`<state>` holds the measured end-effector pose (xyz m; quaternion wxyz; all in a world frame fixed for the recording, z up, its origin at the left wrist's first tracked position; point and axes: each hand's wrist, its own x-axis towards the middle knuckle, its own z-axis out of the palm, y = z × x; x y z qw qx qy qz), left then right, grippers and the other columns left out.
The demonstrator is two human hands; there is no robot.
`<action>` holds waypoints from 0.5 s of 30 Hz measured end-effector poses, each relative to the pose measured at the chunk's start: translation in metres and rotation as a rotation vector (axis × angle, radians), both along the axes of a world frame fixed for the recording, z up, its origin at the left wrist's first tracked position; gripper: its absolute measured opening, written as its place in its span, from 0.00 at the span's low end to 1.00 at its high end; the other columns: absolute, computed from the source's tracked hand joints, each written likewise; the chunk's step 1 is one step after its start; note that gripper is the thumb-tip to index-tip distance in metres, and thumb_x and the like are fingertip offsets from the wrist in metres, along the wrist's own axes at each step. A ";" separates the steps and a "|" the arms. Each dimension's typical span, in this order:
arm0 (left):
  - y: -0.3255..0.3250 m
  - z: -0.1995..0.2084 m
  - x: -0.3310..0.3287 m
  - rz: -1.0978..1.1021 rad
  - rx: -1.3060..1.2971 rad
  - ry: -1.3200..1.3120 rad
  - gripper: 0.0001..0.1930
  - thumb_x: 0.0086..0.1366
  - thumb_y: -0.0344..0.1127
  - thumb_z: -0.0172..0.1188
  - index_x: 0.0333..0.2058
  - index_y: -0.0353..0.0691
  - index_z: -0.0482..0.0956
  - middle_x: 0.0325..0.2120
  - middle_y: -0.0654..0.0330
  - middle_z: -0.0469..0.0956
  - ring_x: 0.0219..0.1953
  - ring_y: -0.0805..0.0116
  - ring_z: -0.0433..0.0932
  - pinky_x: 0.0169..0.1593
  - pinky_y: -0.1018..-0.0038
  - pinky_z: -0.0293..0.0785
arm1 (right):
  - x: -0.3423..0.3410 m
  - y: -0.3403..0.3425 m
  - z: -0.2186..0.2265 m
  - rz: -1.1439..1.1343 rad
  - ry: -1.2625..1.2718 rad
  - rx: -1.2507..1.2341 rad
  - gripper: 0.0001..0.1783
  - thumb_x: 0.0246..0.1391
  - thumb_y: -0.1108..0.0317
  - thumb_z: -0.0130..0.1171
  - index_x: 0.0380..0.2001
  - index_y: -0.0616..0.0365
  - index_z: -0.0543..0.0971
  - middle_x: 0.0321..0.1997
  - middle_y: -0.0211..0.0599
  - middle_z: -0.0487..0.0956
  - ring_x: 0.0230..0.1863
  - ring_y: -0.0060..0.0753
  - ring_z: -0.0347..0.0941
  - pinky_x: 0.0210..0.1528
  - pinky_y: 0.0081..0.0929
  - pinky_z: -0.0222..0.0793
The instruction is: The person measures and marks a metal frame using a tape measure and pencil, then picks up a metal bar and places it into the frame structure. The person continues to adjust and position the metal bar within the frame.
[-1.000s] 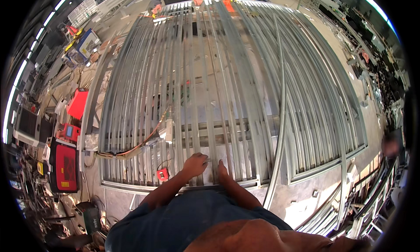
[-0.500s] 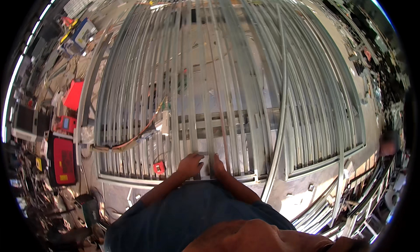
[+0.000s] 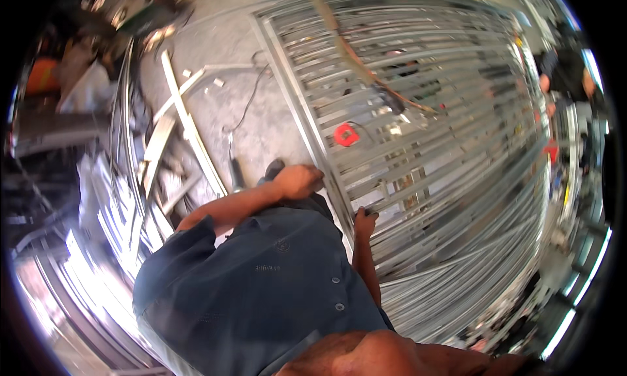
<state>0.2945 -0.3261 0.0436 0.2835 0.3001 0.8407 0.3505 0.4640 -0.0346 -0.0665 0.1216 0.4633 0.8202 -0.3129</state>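
A large grating of parallel metal bars [image 3: 450, 125] fills the right side of the head view, bounded by a pale edge rail [image 3: 297, 108]. My left hand [image 3: 297, 181] is closed at the near part of that rail, its fingers curled and partly hidden; what they hold, if anything, does not show. Just inside the rail, my right hand [image 3: 366, 223] is closed by the bar ends, with a small dark patch at its fingertips that I cannot make out. A red tape measure [image 3: 346, 135] rests on the bars beyond my hands.
An orange hose [image 3: 353, 59] and cable lie across the grating. On the floor to the left are a corded dark tool [image 3: 236, 173], pale metal strips [image 3: 189, 125] and shiny profiles [image 3: 104, 206]. Another person in dark clothes [image 3: 567, 72] stands at the far right edge.
My view has swung leftward, so the bars now run crosswise. My hands have moved apart: the left is at the edge rail, the right remains by the bars.
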 end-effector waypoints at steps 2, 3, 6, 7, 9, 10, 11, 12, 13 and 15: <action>-0.058 -0.025 0.015 0.235 -0.111 -0.050 0.19 0.64 0.43 0.57 0.50 0.42 0.79 0.47 0.49 0.80 0.50 0.48 0.79 0.53 0.56 0.76 | -0.002 -0.002 -0.003 -0.017 0.023 0.034 0.41 0.57 0.47 0.57 0.56 0.77 0.61 0.47 0.69 0.79 0.50 0.69 0.77 0.52 0.54 0.72; -0.086 -0.039 0.027 0.365 -0.182 -0.090 0.19 0.63 0.44 0.57 0.51 0.44 0.79 0.48 0.48 0.80 0.49 0.47 0.80 0.52 0.56 0.76 | -0.002 -0.004 -0.001 -0.019 -0.011 0.066 0.40 0.57 0.48 0.57 0.55 0.77 0.61 0.46 0.68 0.79 0.49 0.69 0.77 0.52 0.54 0.72; -0.171 -0.094 0.080 0.707 -0.383 -0.241 0.20 0.62 0.44 0.57 0.50 0.45 0.80 0.42 0.47 0.83 0.46 0.44 0.81 0.50 0.54 0.78 | -0.010 -0.015 0.007 -0.078 -0.050 0.035 0.38 0.57 0.48 0.57 0.53 0.76 0.64 0.46 0.68 0.79 0.48 0.67 0.78 0.52 0.53 0.72; -0.192 -0.102 0.098 0.898 -0.413 -0.300 0.19 0.60 0.42 0.57 0.49 0.45 0.82 0.44 0.45 0.82 0.47 0.45 0.81 0.51 0.54 0.77 | -0.018 -0.019 0.009 -0.120 -0.044 0.008 0.37 0.56 0.48 0.57 0.52 0.77 0.66 0.46 0.68 0.79 0.48 0.66 0.78 0.51 0.52 0.72; -0.221 -0.120 0.159 1.119 -0.517 -0.464 0.19 0.59 0.41 0.56 0.47 0.45 0.83 0.45 0.44 0.82 0.49 0.44 0.80 0.54 0.55 0.76 | -0.011 -0.002 -0.009 -0.051 -0.088 0.154 0.37 0.56 0.48 0.56 0.50 0.77 0.68 0.44 0.66 0.80 0.45 0.65 0.79 0.50 0.51 0.73; -0.228 -0.138 0.200 1.224 -0.522 -0.504 0.19 0.59 0.41 0.55 0.47 0.44 0.83 0.45 0.43 0.82 0.50 0.44 0.80 0.55 0.55 0.76 | -0.007 0.006 -0.017 -0.010 -0.109 0.228 0.36 0.55 0.48 0.56 0.49 0.77 0.69 0.43 0.66 0.81 0.43 0.64 0.80 0.49 0.51 0.73; -0.228 -0.149 0.238 1.272 -0.539 -0.560 0.20 0.58 0.41 0.55 0.48 0.43 0.83 0.45 0.43 0.82 0.50 0.43 0.80 0.56 0.55 0.75 | -0.009 0.001 -0.016 -0.024 -0.115 0.276 0.33 0.54 0.49 0.57 0.43 0.77 0.74 0.41 0.63 0.82 0.41 0.61 0.80 0.48 0.50 0.73; -0.223 -0.157 0.277 1.322 -0.554 -0.621 0.20 0.58 0.41 0.55 0.48 0.43 0.83 0.45 0.42 0.82 0.51 0.43 0.80 0.56 0.55 0.75 | -0.010 -0.003 -0.009 -0.034 -0.110 0.189 0.33 0.53 0.49 0.57 0.41 0.77 0.75 0.41 0.62 0.82 0.41 0.60 0.80 0.47 0.50 0.73; -0.215 -0.165 0.312 1.382 -0.565 -0.675 0.21 0.58 0.40 0.55 0.48 0.43 0.83 0.45 0.42 0.81 0.51 0.43 0.79 0.57 0.56 0.75 | -0.019 -0.009 -0.003 -0.040 -0.102 0.095 0.32 0.53 0.50 0.57 0.40 0.77 0.76 0.40 0.61 0.82 0.41 0.59 0.80 0.47 0.50 0.73; -0.187 -0.186 0.388 1.407 -0.566 -0.829 0.23 0.57 0.41 0.56 0.50 0.42 0.82 0.47 0.41 0.80 0.52 0.44 0.79 0.57 0.56 0.74 | -0.027 -0.033 0.020 0.029 -0.151 0.035 0.27 0.54 0.54 0.55 0.39 0.74 0.80 0.41 0.57 0.83 0.42 0.56 0.80 0.46 0.49 0.73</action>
